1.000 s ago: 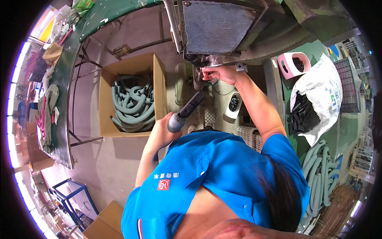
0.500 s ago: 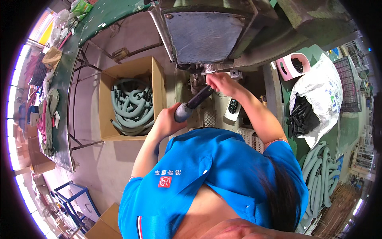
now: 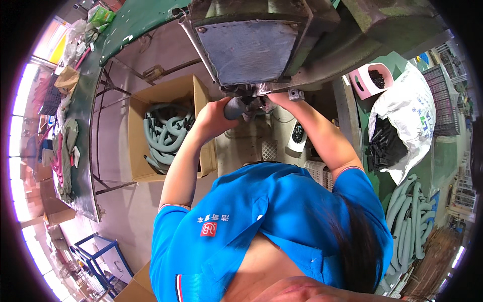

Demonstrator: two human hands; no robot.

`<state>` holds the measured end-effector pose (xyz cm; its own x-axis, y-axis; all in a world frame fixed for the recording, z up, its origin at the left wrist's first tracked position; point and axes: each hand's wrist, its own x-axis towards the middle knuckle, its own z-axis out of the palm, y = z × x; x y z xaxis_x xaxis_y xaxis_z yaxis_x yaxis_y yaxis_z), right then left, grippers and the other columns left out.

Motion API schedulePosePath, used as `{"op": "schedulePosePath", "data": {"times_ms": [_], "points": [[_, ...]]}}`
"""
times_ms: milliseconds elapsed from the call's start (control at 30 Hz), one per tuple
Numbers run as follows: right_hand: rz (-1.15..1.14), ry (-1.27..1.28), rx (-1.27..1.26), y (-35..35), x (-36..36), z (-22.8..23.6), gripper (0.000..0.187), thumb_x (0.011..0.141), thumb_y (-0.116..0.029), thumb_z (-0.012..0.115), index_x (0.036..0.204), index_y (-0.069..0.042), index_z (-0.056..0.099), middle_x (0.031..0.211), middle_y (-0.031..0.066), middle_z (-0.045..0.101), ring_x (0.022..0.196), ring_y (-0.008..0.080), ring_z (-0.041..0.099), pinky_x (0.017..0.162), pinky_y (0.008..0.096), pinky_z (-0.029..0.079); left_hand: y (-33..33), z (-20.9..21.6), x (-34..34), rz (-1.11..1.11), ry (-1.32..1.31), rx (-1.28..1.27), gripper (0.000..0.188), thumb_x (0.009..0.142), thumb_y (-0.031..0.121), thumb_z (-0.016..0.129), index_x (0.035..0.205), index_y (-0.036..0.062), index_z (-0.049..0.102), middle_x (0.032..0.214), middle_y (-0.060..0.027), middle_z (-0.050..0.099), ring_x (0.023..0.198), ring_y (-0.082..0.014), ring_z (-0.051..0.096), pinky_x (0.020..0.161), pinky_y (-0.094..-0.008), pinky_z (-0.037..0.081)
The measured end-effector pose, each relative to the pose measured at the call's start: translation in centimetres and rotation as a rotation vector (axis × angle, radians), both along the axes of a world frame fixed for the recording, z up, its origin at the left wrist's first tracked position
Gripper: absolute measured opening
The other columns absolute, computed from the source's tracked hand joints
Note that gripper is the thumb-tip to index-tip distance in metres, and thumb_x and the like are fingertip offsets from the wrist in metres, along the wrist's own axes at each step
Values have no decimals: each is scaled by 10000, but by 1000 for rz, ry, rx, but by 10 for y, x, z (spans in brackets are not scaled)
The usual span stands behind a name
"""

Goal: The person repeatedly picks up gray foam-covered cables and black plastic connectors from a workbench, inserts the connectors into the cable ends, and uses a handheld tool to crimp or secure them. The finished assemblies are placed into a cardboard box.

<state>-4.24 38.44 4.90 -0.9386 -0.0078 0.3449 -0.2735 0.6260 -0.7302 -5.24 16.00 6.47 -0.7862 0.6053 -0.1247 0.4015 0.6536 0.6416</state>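
Observation:
My left hand (image 3: 214, 120) is wrapped round a grey foam-covered tube (image 3: 234, 108), just under the front of a heavy machine head (image 3: 246, 50). The tube's dark end points right, into the shadow below the machine. My right hand (image 3: 279, 100) is close to that end, beneath the machine's lower edge. Its fingers are mostly hidden there, so their grip does not show. A small metal block (image 3: 296, 94) sits beside my right wrist.
On the left, a cardboard box (image 3: 146, 168) holds several grey curved tubes. Right of me are a pink-white container (image 3: 359, 90) of small dark parts, a white sack (image 3: 420, 108) of black pieces and a pile of grey tubes (image 3: 410, 221). A small white tray (image 3: 296, 146) lies below the machine.
Both hands have moved under the machine head, the left one up and the tube with it. The tube's black end, plain before, is now mostly hidden there.

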Motion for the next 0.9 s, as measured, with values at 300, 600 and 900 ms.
{"op": "schedulePosePath", "data": {"times_ms": [300, 600, 900], "points": [[-77, -629, -516, -7, 1, -31, 316, 937, -361, 442, 720, -150, 531, 549, -51, 443, 477, 74, 378, 447, 276, 300, -7, -7, -11, -33, -702, 133, 376, 694, 112, 720, 1021, -6, 577, 736, -83, 618, 593, -155, 597, 526, -300, 490], [-224, -597, -614, 0, 8, -56, 415, 926, -381, 474, 1186, -58, 484, 875, 12, 538, 707, 91, 505, 620, 251, 460, -47, -48, 13, 59, 479, 57, 410, 683, 116, 684, 1058, 79, 522, 851, -159, 605, 802, -365, 608, 670, -429, 485], [-312, -666, -498, -7, 14, -55, 501, 890, -428, 454, 1091, 22, 547, 787, 92, 617, 663, 169, 594, 604, 335, 475, -62, -66, -10, -84, 708, 15, 546, 642, 114, 726, 1145, 98, 515, 807, -94, 573, 728, -285, 610, 622, -392, 493]]}}
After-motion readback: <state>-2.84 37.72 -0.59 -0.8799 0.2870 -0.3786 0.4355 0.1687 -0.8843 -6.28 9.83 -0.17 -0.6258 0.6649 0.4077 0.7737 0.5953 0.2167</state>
